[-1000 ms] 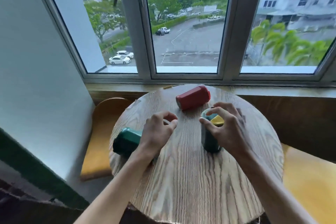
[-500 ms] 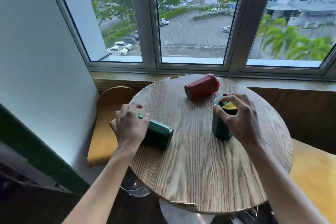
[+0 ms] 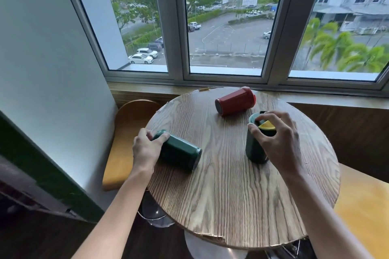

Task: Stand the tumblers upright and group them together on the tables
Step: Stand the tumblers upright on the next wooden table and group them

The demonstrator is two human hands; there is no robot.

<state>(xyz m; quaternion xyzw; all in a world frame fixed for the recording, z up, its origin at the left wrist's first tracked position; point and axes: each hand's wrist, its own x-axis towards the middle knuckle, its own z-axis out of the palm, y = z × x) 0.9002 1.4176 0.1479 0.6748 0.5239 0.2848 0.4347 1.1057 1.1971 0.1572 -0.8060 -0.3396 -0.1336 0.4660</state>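
Observation:
Three tumblers are on a round wooden table (image 3: 231, 195). A dark green tumbler (image 3: 181, 153) lies on its side at the table's left edge, and my left hand (image 3: 147, 147) grips its lid end. A dark green tumbler with a yellow lid (image 3: 255, 145) stands upright at the right, my right hand (image 3: 275, 141) wrapped over its top and side. A red tumbler (image 3: 235, 101) lies on its side at the far edge, untouched by either hand.
A wooden window sill (image 3: 147, 90) and a large window (image 3: 227, 27) run behind the table. A yellow wooden seat (image 3: 126, 143) stands at the left below the table, another yellow seat (image 3: 362, 206) at the right. A white wall (image 3: 42, 69) closes the left side.
My left hand went from the table's middle to the fallen green tumbler and took hold of its lid end. My right hand has stayed on the upright tumbler.

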